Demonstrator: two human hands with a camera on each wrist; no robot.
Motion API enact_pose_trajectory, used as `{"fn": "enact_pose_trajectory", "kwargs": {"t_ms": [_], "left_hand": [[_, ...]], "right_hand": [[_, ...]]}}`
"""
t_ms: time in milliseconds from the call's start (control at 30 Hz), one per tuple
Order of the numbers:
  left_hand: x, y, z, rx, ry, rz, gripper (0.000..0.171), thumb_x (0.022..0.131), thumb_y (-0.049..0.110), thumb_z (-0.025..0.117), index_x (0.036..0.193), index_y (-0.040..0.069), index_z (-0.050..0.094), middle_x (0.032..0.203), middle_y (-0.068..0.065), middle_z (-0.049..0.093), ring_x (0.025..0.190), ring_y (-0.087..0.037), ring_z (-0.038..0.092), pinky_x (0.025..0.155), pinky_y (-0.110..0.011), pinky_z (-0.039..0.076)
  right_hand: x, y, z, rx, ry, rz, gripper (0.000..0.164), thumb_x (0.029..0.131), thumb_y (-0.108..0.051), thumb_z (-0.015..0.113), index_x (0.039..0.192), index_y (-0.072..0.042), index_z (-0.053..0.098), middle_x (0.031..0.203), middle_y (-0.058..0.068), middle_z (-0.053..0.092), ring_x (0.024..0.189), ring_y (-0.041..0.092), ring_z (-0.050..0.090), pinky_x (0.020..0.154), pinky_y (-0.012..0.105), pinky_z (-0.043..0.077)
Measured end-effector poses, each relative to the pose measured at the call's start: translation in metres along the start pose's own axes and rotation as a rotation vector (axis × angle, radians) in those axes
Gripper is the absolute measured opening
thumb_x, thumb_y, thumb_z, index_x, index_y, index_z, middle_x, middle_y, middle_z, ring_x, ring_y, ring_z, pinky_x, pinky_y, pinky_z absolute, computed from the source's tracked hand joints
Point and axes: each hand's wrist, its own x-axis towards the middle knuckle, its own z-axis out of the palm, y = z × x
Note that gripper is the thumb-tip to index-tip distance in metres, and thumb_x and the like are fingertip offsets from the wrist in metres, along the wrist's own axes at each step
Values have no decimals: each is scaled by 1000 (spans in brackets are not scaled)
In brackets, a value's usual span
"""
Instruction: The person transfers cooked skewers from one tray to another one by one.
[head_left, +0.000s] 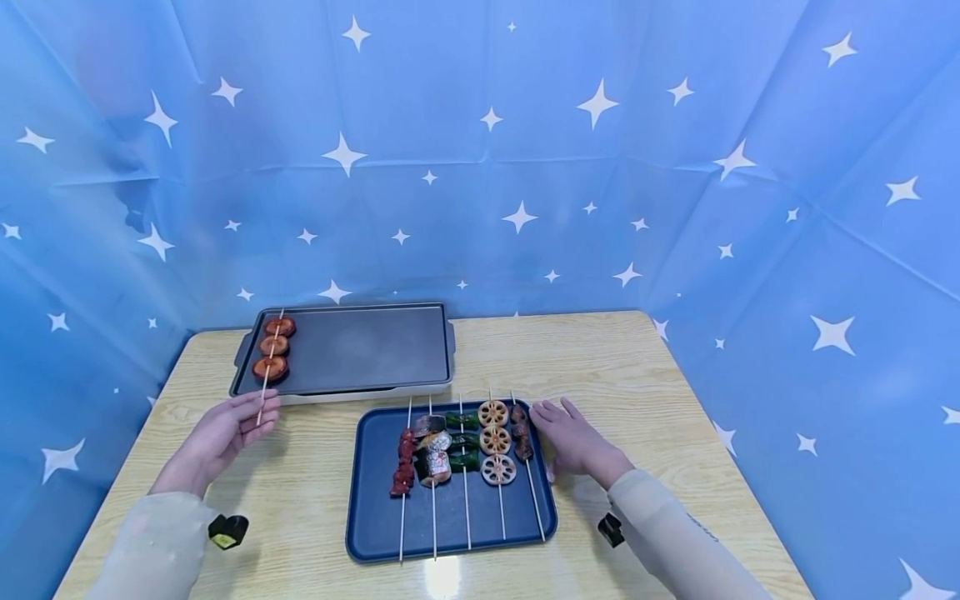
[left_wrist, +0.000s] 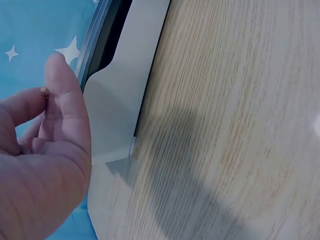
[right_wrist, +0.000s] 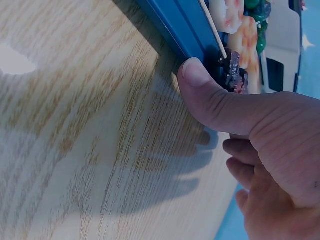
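Observation:
My left hand pinches the lower stick end of a skewer with three round reddish-brown slices. Those slices lie over the left end of a dark griddle plate. In the left wrist view the stick's tip pokes out between thumb and fingers. At the right edge of a blue tray is my right hand, its fingers extended near a skewer of dark brown pieces. The right wrist view has the thumb against the tray's side, the other fingers lower down.
On the tray, a red meat skewer, one with silvery-skinned chunks, a green pepper skewer and a lotus root skewer lie side by side. A wooden table carries everything; a blue starry curtain hangs behind.

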Motion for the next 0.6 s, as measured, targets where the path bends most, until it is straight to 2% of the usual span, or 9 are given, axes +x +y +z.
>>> {"fn": "enact_pose_trajectory", "kwargs": {"t_ms": [267, 600], "left_hand": [[-3, -6, 1, -22, -73, 60, 26, 105, 14, 43, 110, 22, 67, 101, 8, 74, 91, -3, 70, 82, -18, 58], [-7, -7, 10, 37, -80, 97, 23, 103, 14, 48, 111, 25, 66, 103, 10, 73, 94, -1, 69, 81, -17, 58]], "right_hand": [[0, -1, 0, 8, -1, 1, 104, 61, -25, 89, 147, 4, 38, 153, 21, 38, 145, 37, 32, 123, 54, 16], [-1, 0, 0, 11, -9, 9, 104, 61, -25, 89, 147, 4, 37, 153, 22, 38, 145, 38, 31, 123, 55, 16]]}}
